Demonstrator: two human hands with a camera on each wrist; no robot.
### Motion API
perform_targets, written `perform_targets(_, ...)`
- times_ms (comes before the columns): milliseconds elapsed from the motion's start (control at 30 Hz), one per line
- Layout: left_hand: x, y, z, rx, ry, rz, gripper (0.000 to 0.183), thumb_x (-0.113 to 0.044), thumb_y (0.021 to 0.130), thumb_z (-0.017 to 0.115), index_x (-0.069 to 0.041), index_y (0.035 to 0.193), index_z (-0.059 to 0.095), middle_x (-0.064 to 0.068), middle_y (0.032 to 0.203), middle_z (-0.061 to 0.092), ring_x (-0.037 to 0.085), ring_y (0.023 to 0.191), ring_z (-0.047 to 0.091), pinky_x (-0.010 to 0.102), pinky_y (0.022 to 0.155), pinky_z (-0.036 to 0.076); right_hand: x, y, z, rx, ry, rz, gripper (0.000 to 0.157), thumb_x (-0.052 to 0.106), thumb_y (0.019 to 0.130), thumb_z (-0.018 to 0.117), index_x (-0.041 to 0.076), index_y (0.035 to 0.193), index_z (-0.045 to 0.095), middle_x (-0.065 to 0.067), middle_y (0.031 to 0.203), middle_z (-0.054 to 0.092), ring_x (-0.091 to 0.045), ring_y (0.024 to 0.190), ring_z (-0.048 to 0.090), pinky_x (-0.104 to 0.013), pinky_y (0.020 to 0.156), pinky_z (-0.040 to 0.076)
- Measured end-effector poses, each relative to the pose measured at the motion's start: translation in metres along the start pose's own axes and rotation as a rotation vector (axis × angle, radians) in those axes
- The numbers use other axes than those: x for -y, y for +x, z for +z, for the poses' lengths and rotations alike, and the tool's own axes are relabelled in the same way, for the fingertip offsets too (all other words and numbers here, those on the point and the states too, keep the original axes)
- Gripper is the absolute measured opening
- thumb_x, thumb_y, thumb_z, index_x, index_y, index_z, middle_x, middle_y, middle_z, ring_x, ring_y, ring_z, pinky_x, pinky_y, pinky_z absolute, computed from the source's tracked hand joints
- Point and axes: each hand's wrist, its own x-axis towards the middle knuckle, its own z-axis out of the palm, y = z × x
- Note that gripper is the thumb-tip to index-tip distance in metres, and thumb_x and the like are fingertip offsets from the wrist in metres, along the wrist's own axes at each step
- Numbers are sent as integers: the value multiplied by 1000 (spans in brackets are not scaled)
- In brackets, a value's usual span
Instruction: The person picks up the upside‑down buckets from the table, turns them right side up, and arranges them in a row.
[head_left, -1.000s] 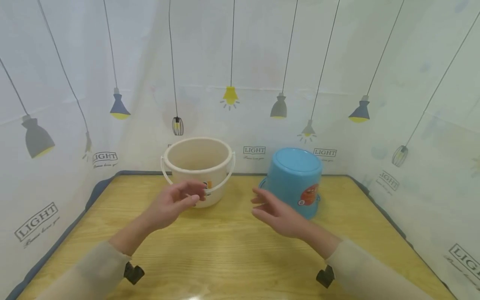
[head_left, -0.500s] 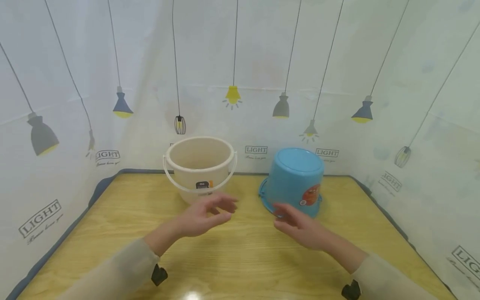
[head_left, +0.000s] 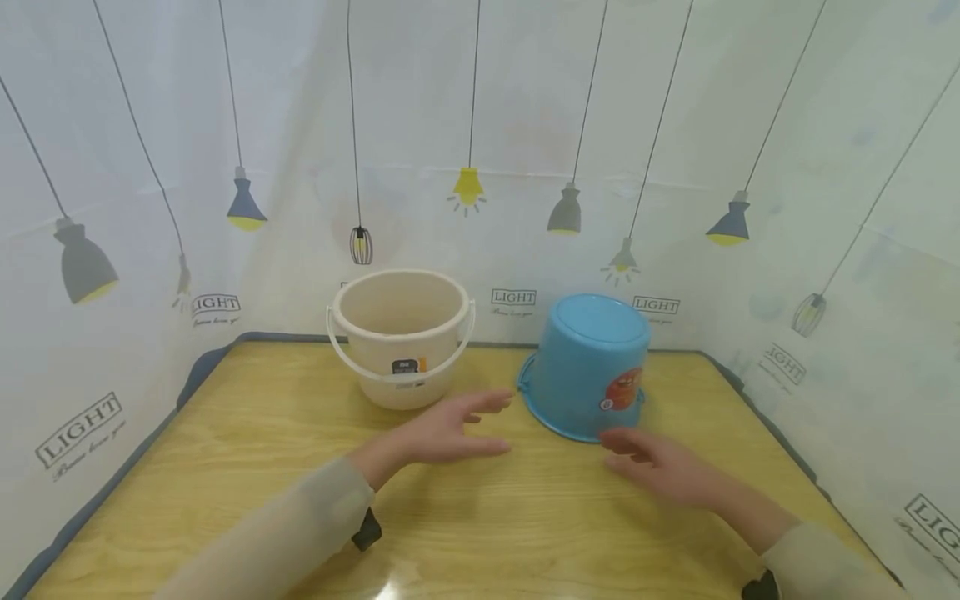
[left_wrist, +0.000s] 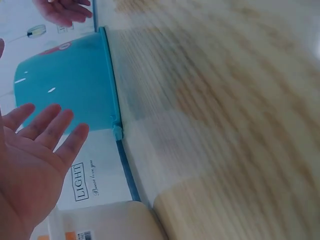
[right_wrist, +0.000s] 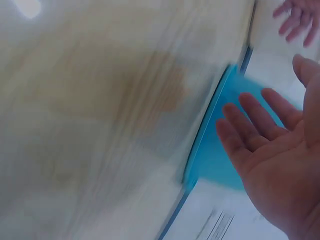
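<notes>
A blue bucket stands upside down on the wooden table, its round base facing up and a red sticker on its side. To its left a cream bucket stands upright, its white handle hanging down across the front. My left hand is in front of the two buckets, fingers extended toward the blue one and holding nothing. My right hand is at the blue bucket's front right, fingertips near its lower rim in the head view. In the right wrist view the right palm shows bare, its fingers loosely spread.
The wooden table has a dark blue edge along its back and sides. Behind and at both sides hangs a white sheet printed with lamps and the word LIGHT, close behind both buckets.
Both hands have moved to the right and toward me, the left from in front of the cream bucket, the right from the blue bucket's left side to its front right. The buckets stayed put.
</notes>
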Motion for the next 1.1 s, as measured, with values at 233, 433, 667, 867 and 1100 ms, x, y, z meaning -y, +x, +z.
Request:
perform_targets(233,13,25,4,42,69,-82,89,-59,101,72,-19,172,37,7,175,45,30,160,47,54,131,41,-36,-3,-32,-61,-114,49,54,36,112,65,-2,150,61,-27,149,66,-48,136,65,-63,110,59)
perform_targets(433,20,46,7,92,115,-150,101,-66,97,73,-19,175,28,8,180,36,34,163,41,57,135,35,-66,7,-47,-83,-164,95,73,42,108,70,-6,158,49,-35,158,55,-58,142,56,-71,114,52)
perform_targets(667,29,71,14,78,62,-218,108,-56,96,80,-14,176,22,11,182,30,35,167,32,57,137,30,-86,28,-53,-76,-164,167,102,49,98,82,-8,166,33,-41,163,44,-64,147,45,-76,116,48)
perform_targets(867,37,92,16,53,56,-245,109,-51,93,86,-17,177,24,9,182,32,33,168,30,58,138,26,-90,42,-55,-69,-128,213,117,53,91,87,-3,171,24,-38,172,30,-64,156,31,-81,124,34)
perform_targets(1100,54,110,26,27,211,-344,110,-63,87,86,-19,174,34,12,181,32,35,168,29,58,139,25,-88,52,-51,-61,-150,193,125,57,86,89,-1,173,20,-34,176,25,-61,161,24,-79,128,24)
